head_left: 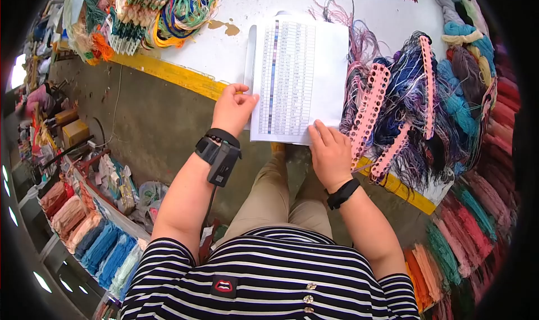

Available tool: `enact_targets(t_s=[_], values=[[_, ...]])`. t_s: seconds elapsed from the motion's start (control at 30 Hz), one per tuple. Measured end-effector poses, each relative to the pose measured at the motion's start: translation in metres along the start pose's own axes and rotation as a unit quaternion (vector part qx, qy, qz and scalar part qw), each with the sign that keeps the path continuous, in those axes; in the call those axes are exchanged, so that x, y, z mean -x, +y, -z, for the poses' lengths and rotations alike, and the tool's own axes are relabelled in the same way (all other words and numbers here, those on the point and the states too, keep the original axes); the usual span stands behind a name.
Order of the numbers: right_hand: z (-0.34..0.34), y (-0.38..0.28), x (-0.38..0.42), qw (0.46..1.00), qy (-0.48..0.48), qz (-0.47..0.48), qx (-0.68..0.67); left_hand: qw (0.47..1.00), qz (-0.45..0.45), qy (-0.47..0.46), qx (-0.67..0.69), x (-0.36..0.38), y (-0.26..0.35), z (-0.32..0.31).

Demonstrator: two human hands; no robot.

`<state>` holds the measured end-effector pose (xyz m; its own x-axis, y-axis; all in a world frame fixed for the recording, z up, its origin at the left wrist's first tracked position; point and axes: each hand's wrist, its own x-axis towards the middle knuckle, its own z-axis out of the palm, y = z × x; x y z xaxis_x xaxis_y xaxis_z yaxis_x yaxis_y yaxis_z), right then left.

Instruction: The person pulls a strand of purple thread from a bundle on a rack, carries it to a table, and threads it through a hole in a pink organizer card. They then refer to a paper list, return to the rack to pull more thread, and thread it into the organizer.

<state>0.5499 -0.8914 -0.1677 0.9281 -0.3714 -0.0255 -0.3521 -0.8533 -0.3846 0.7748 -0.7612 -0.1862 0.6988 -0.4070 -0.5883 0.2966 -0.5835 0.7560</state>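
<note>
A stack of printed paper sheets (pixel 331 67), with a table of numbers and a narrow strip of colour swatches, is held over the table's edge. At its left edge, my left hand (pixel 234 107) is closed with bent fingers, the thumb against the paper. My right hand (pixel 330 152) grips the lower right corner, fingers on top and thumb hidden. Right of the papers lie bundles of blue and purple thread (pixel 401 84) fixed to pink punched thread holders (pixel 370 109).
The white table (pixel 236 56) has a yellow front edge (pixel 168 73). Multicoloured thread bundles (pixel 185 14) lie at its back left. Yarn skeins hang at the right (pixel 471 230) and rest in a rack at lower left (pixel 106 252). Plastic bags (pixel 152 196) sit on the floor.
</note>
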Motion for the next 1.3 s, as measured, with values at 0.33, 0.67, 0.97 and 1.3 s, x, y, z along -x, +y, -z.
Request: enact_targets(t_s=[0.33, 0.67, 0.97, 1.3], values=[[0.009, -0.001, -0.001, 0.999, 0.021, -0.009, -0.046, 0.998, 0.017, -0.062, -0.007, 0.018, -0.006, 0.011], [0.013, 0.004, 0.015, 0.991, 0.017, 0.032, -0.127, 0.940, -0.182, 0.034, -0.286, 0.029, 0.015, 0.022], [0.015, 0.001, 0.007, 0.997, -0.016, 0.031, -0.074, 0.944, 0.010, -0.230, 0.235, 0.011, 0.078, 0.049], [0.012, 0.001, 0.010, 0.997, -0.065, 0.018, -0.031, 0.735, -0.007, -0.392, 0.554, -0.074, 0.180, 0.040]])
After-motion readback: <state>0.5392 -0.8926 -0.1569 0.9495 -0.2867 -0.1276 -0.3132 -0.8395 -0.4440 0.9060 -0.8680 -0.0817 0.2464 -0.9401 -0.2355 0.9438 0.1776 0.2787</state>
